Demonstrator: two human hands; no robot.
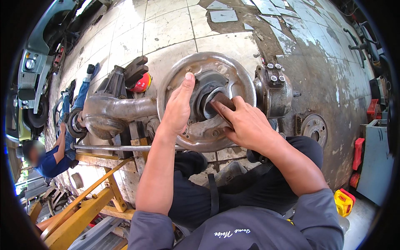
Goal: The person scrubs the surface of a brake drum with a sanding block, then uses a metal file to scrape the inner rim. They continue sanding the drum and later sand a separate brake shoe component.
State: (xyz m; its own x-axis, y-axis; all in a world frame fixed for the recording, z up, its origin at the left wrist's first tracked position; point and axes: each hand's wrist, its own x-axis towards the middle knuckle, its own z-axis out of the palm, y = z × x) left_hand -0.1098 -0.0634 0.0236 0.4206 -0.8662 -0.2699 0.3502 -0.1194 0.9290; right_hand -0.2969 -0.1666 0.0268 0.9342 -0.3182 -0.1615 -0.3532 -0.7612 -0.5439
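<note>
In front of me stands a round metal brake backing plate (168,83) on the end of an axle housing (125,109), with a hub opening at its middle. My right hand (250,123) grips a flat, brown rectangular piece (223,102) that looks like folded sandpaper. Its edge sits at the ring-shaped rim of the hub opening. My left hand (179,106) is at the left part of the plate, thumb stretched upward and nothing seen in it. Its other fingers are partly hidden, and I cannot tell how firmly it touches.
A metal drum-like part with bolts (278,93) stands beyond the plate on the right. A round disc (314,128) lies on the floor. Yellow stand beams (83,216) are at lower left. Another person (54,160) works at the far left. A grey cabinet (375,158) stands right.
</note>
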